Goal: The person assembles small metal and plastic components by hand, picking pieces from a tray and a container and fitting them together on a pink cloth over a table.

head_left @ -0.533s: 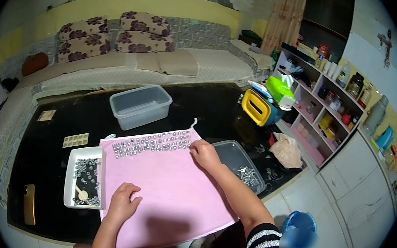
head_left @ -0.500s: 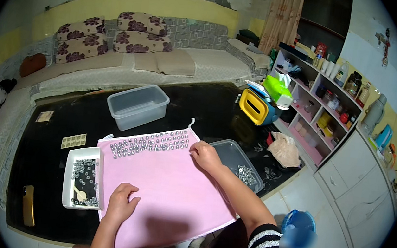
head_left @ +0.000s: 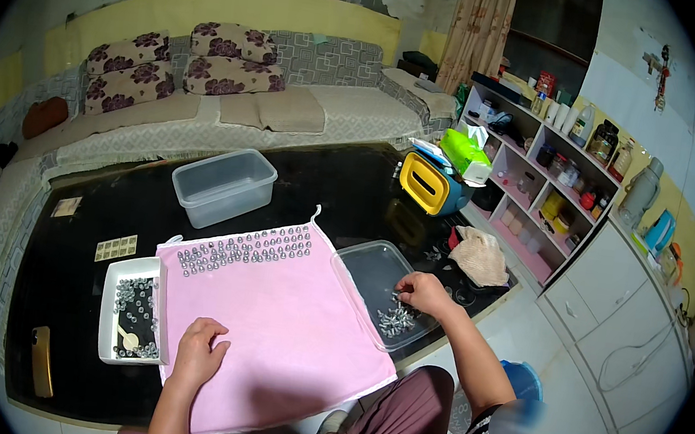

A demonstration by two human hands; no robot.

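Note:
My right hand (head_left: 427, 294) reaches over a shallow clear plastic lid or tray (head_left: 364, 261), its fingertips pinched together at the top of a heap of small silver metal pieces (head_left: 396, 320). What lies between those fingertips is too small to make out. My left hand (head_left: 200, 347) rests loosely on the pink cloth (head_left: 286, 321), thumb apart from the curled fingers, with nothing in it. Along the cloth's far edge, small rounded silver pieces (head_left: 244, 250) stand in several rows. Beside its left edge, a white box (head_left: 108, 310) holds loose silver nut-like pieces and a cream-coloured scoop (head_left: 128, 339).
On the black table (head_left: 85, 291) are a clear plastic tub (head_left: 223, 191), a gold phone (head_left: 43, 361), a sheet of small squares (head_left: 116, 248), a yellow-and-blue box (head_left: 427, 185) and a beige cloth (head_left: 480, 257). A blue bucket (head_left: 523, 380) stands on the floor at right.
My right hand has moved right, from the end of the rows on the cloth to the heap on the clear lid or tray. My left hand has stayed on the cloth. The view has shifted slightly.

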